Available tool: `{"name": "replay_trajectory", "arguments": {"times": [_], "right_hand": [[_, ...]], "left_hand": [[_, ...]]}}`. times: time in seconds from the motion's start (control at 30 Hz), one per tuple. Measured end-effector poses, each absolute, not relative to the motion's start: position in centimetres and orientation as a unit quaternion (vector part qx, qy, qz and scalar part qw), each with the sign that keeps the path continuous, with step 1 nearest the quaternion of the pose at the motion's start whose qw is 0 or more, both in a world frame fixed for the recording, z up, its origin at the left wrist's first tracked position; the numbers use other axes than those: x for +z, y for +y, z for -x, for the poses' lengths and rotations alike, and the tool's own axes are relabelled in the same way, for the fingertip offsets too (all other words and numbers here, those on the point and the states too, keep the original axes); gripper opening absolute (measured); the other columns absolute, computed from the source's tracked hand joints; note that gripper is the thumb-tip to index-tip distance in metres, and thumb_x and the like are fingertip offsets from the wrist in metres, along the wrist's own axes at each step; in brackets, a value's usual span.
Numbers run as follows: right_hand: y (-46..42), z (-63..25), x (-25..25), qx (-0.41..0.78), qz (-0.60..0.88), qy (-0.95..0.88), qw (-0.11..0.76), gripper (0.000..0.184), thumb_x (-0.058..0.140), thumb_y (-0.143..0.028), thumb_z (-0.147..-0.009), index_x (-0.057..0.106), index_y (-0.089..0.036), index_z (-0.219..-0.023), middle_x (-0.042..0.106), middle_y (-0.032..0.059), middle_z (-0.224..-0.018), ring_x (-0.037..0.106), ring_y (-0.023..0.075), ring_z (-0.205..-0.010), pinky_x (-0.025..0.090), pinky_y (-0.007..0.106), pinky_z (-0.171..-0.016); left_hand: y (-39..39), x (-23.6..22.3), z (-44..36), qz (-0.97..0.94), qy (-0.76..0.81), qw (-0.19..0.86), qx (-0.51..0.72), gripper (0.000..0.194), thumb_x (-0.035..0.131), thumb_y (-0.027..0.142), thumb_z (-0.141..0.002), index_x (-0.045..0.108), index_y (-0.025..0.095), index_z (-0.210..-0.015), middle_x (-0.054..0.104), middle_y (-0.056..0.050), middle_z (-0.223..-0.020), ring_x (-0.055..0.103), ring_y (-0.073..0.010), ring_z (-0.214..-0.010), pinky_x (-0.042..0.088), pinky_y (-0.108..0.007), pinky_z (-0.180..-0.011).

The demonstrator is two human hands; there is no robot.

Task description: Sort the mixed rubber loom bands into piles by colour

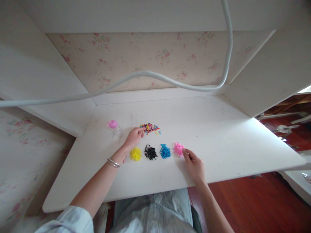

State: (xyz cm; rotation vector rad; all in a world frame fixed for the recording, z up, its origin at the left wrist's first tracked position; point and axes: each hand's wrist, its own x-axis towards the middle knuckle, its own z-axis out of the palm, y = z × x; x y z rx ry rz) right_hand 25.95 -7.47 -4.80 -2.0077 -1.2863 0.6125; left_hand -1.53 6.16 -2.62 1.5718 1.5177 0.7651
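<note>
My left hand (134, 137) reaches to a mixed pile of small coloured rubber bands (151, 127). Its index finger is stretched out onto the pile's left edge, with the thumb a little apart below. My right hand (195, 165) is at the right edge of a pink pile of bands (178, 149), thumb and index finger pinched together; anything between them is too small to make out. Between the hands lie a blue pile (165, 151), a black pile (150, 152) and a yellow pile (135, 154). A few red bands (124, 159) show beside my left wrist, which mostly hides them.
A clear container with a pink lid (112, 124) is on the white desk (218, 139), left of the mixed pile. A thick white cable (150, 74) hangs across the view above the desk. White side panels and a flowered back wall (165, 58) enclose the desk.
</note>
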Motion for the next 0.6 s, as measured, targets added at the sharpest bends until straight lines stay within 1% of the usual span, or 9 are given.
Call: {"name": "replay_trajectory", "arguments": {"times": [0.23, 0.3, 0.43, 0.53, 0.6], "right_hand": [[-7.6, -26.0, -4.7, 0.229, 0.773, -0.482, 0.343, 0.047, 0.043, -0.057, -0.083, 0.071, -0.022, -0.099, 0.071, 0.0037, -0.081, 0.062, 0.0179, -0.073, 0.042, 0.024, -0.065], [-7.7, -26.0, -4.5, 0.217, 0.782, -0.465, 0.353, 0.047, 0.043, -0.057, -0.084, 0.071, -0.022, -0.099, 0.071, 0.0037, -0.081, 0.062, 0.0179, -0.073, 0.041, 0.024, -0.064], [-7.6, -24.5, -3.5, 0.203, 0.769, -0.474, 0.376, 0.049, 0.043, -0.057, -0.084, 0.071, -0.018, -0.097, 0.067, 0.003, -0.068, 0.059, 0.0157, -0.064, 0.039, 0.022, -0.059], [-6.6, -21.8, -2.4, 0.249, 0.712, -0.533, 0.383, 0.049, 0.043, -0.056, -0.085, 0.071, -0.017, -0.093, 0.062, 0.0018, -0.06, 0.054, 0.0132, -0.055, 0.038, 0.022, -0.054], [-5.4, -19.6, -1.6, 0.299, 0.673, -0.564, 0.374, 0.047, 0.043, -0.054, -0.085, 0.07, -0.017, -0.096, 0.058, -0.0004, -0.057, 0.049, 0.0114, -0.051, 0.035, 0.021, -0.049]], "left_hand": [[5.4, -2.4, 1.6, -0.592, 0.585, 0.444, 0.332, 0.039, 0.045, 0.026, -0.086, 0.058, 0.015, -0.12, 0.064, -0.003, -0.079, 0.061, -0.0106, -0.071, 0.05, -0.026, -0.073], [5.0, -2.4, 1.7, -0.583, 0.58, 0.453, 0.344, 0.04, 0.045, 0.027, -0.086, 0.055, 0.015, -0.122, 0.063, -0.003, -0.082, 0.061, -0.0104, -0.072, 0.051, -0.026, -0.073], [3.6, -2.2, 2.0, -0.571, 0.55, 0.477, 0.379, 0.041, 0.049, 0.03, -0.085, 0.052, 0.017, -0.123, 0.059, -0.004, -0.093, 0.06, -0.0091, -0.071, 0.052, -0.026, -0.072], [2.4, -1.8, 2.3, -0.572, 0.525, 0.489, 0.398, 0.04, 0.05, 0.032, -0.084, 0.05, 0.019, -0.123, 0.057, -0.003, -0.093, 0.059, -0.0084, -0.068, 0.052, -0.026, -0.07], [1.6, -1.4, 2.5, -0.578, 0.524, 0.483, 0.398, 0.04, 0.05, 0.032, -0.084, 0.049, 0.019, -0.122, 0.056, -0.002, -0.091, 0.058, -0.0085, -0.067, 0.052, -0.026, -0.068]]}}
